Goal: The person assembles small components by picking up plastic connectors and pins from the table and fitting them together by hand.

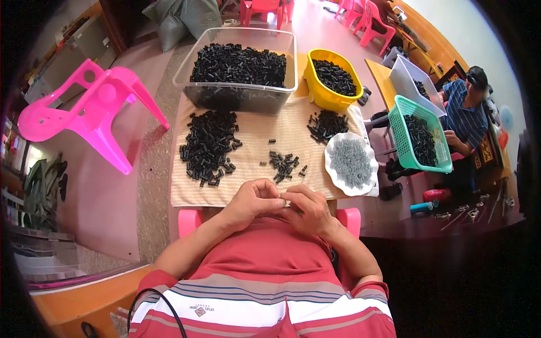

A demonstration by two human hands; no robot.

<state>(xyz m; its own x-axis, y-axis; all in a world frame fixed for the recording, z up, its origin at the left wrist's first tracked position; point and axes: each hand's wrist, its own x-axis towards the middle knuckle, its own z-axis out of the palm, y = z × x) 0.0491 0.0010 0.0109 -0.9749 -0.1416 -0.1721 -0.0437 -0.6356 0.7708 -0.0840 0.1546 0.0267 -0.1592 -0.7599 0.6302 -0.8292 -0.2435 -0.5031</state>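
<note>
My left hand (255, 201) and my right hand (309, 209) meet at the table's front edge, fingertips pinched together. Whatever small thing sits between them is hidden by the fingers. Just beyond lies a small cluster of black plastic pieces (283, 164). A larger heap of short black cylindrical pieces (209, 145) spreads at the left, and a smaller black pile (327, 126) lies at the right. Close to my right hand, a white scalloped plate (370, 188) holds many small silvery metal parts (350, 162), too fine to name.
A clear plastic bin (242, 90) and a yellow tub (332, 101), both holding black pieces, stand at the back of the towel-covered table (253, 127). A pink chair (107, 107) is at the left. At right, another person (468, 107) sits beside a green basket (431, 160).
</note>
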